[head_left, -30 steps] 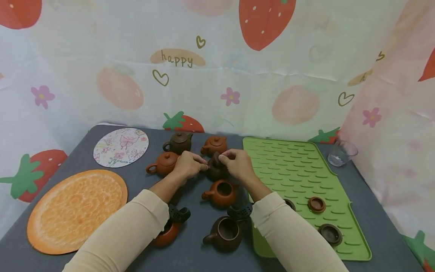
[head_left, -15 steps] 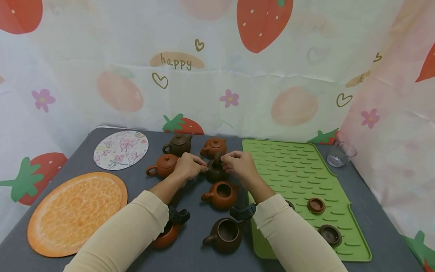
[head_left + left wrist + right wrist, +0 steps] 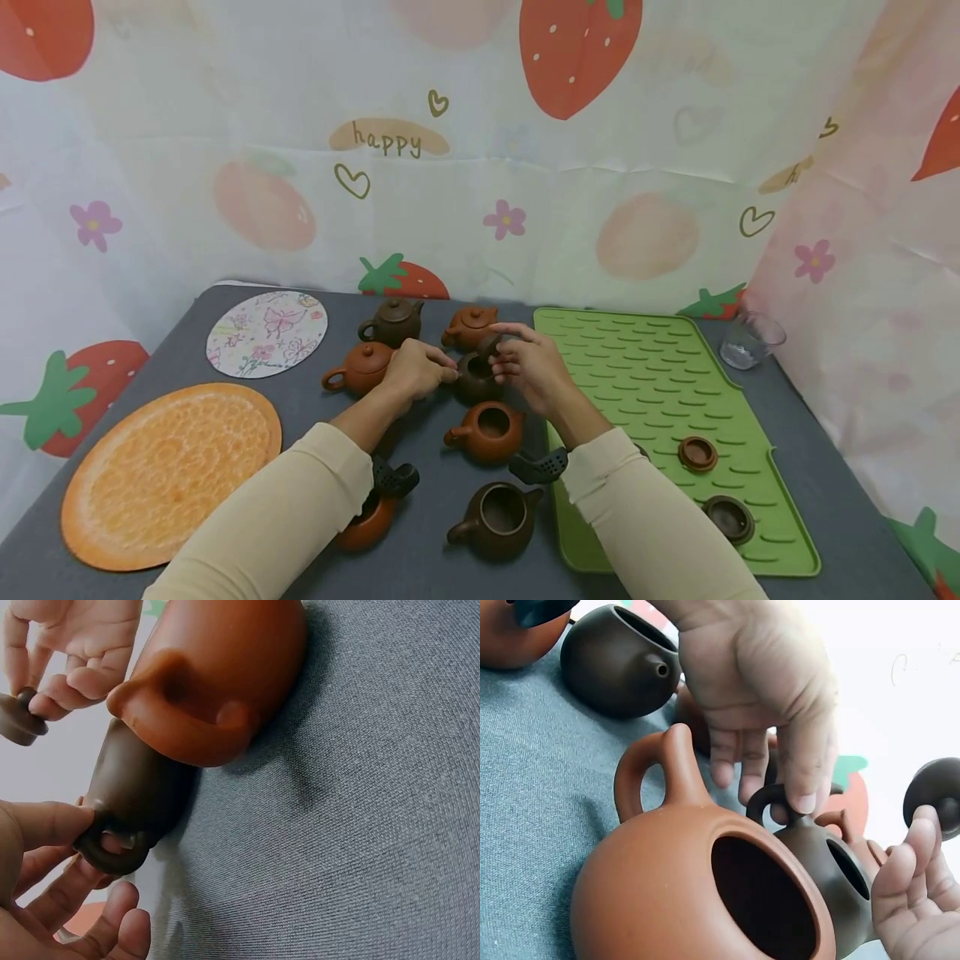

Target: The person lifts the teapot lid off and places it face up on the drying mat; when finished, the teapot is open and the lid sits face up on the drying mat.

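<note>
My left hand (image 3: 416, 371) pinches the handle (image 3: 112, 861) of a dark brown clay teapot (image 3: 477, 382), which stands with its top uncovered. In the right wrist view its round opening (image 3: 847, 868) shows. My right hand (image 3: 531, 368) holds the dark lid (image 3: 932, 796) by its knob, up off the pot and tilted. Just in front of that pot is a lidless orange-brown teapot (image 3: 491, 446). A lidded orange-brown teapot (image 3: 362, 367) stands beside my left hand.
Behind are a dark lidded teapot (image 3: 394, 320) and an orange-brown one (image 3: 472, 327). Nearer stand a lidless dark teapot (image 3: 491, 533) and another orange-brown pot (image 3: 367, 525). Loose lids (image 3: 698, 454) lie on a green mat (image 3: 630, 358). A glass (image 3: 750, 340) and two round mats (image 3: 172, 475) flank them.
The dark lid has come up off the teapot and tilted, uncovering its opening. My right hand has shifted slightly right with it. My left hand stays at the handle.
</note>
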{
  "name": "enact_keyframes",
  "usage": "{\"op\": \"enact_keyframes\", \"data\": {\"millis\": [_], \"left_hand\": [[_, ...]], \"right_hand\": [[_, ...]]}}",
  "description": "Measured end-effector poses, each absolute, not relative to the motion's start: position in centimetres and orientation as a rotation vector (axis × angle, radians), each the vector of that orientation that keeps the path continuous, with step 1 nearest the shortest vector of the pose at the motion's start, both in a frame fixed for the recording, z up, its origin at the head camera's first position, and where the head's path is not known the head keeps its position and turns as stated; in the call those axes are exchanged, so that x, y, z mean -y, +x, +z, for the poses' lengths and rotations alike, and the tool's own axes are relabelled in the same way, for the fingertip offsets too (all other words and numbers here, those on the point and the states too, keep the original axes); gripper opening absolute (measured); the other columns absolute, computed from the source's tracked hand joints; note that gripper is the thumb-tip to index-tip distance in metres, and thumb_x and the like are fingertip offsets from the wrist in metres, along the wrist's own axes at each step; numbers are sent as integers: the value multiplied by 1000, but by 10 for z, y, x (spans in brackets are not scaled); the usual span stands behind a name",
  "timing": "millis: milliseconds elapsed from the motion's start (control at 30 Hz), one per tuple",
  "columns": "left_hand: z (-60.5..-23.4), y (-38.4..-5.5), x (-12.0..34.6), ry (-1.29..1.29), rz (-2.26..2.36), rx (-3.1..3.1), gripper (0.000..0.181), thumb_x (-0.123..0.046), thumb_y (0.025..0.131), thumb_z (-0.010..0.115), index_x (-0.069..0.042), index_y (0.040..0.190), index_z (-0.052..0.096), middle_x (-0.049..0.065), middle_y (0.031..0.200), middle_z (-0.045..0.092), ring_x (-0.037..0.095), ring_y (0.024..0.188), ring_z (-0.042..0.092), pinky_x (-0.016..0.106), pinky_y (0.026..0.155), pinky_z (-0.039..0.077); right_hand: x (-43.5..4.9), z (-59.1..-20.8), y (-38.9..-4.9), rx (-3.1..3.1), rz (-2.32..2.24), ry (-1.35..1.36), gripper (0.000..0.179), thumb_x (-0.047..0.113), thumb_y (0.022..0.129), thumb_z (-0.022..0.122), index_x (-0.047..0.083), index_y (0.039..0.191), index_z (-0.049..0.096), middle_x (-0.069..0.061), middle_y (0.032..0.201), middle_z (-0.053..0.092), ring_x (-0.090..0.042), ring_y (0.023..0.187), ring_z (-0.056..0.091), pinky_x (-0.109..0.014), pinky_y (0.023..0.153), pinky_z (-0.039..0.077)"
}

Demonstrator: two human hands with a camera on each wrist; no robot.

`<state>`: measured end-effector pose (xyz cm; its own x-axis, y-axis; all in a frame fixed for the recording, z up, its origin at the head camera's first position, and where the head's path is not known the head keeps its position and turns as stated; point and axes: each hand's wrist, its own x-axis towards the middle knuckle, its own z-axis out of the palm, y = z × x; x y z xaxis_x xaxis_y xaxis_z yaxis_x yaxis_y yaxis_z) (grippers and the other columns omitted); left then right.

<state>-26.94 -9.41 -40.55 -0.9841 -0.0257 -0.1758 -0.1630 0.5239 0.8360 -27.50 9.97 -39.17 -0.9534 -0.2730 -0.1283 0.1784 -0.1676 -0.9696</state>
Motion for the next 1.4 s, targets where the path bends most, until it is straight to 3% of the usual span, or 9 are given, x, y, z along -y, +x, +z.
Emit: {"op": "enact_keyframes", "data": {"millis": [167, 267, 600, 833, 1067, 1400], "left_hand": [[-404, -269, 94, -154, 1450, -2619, 4, -14, 86, 75, -10, 86, 77, 9, 104, 64, 25, 83, 57, 34, 60, 46], [-403, -269, 94, -159, 1450, -2613, 4, -14, 86, 75, -10, 86, 77, 9, 106, 63, 25, 84, 58, 34, 61, 47], [-402, -269, 95, -151, 1450, -2609, 5, -15, 86, 75, -10, 86, 77, 11, 113, 62, 25, 85, 58, 34, 60, 47], [-403, -268, 99, -138, 1467, -2602, 3, -13, 86, 75, -10, 87, 76, 12, 113, 61, 25, 83, 57, 35, 62, 47], [-403, -266, 102, -133, 1463, -2607, 4, -13, 87, 74, -10, 87, 76, 11, 111, 62, 25, 82, 57, 35, 61, 46], [-404, -266, 96, -99, 1467, -2620, 4, -12, 87, 74, -9, 85, 76, 12, 114, 62, 24, 80, 57, 34, 60, 46]], "right_hand": [[-101, -389, -274, -1725, -2253, -141, 33, 21, 98, 58, 2, 124, 50, -16, 84, 60, -25, 68, 57, -34, 66, 50], [-103, -388, -273, -1703, -2271, -151, 34, 20, 94, 66, 4, 118, 48, -16, 88, 63, -24, 71, 60, -35, 68, 50], [-111, -375, -267, -1783, -2228, -200, 46, -2, 91, 63, 1, 134, 47, -22, 110, 60, -33, 93, 61, -51, 92, 43], [-119, -360, -261, -1917, -2164, -262, 41, 4, 91, 67, 2, 129, 51, -15, 102, 61, -26, 89, 62, -31, 71, 51], [-134, -349, -254, -2080, -2058, -328, 40, 12, 90, 71, 8, 126, 54, -12, 101, 61, -24, 87, 60, -31, 66, 50], [-172, -328, -245, -2333, -1912, -434, 40, 12, 90, 70, 3, 125, 54, -7, 95, 63, -22, 86, 58, -34, 69, 47]]}}
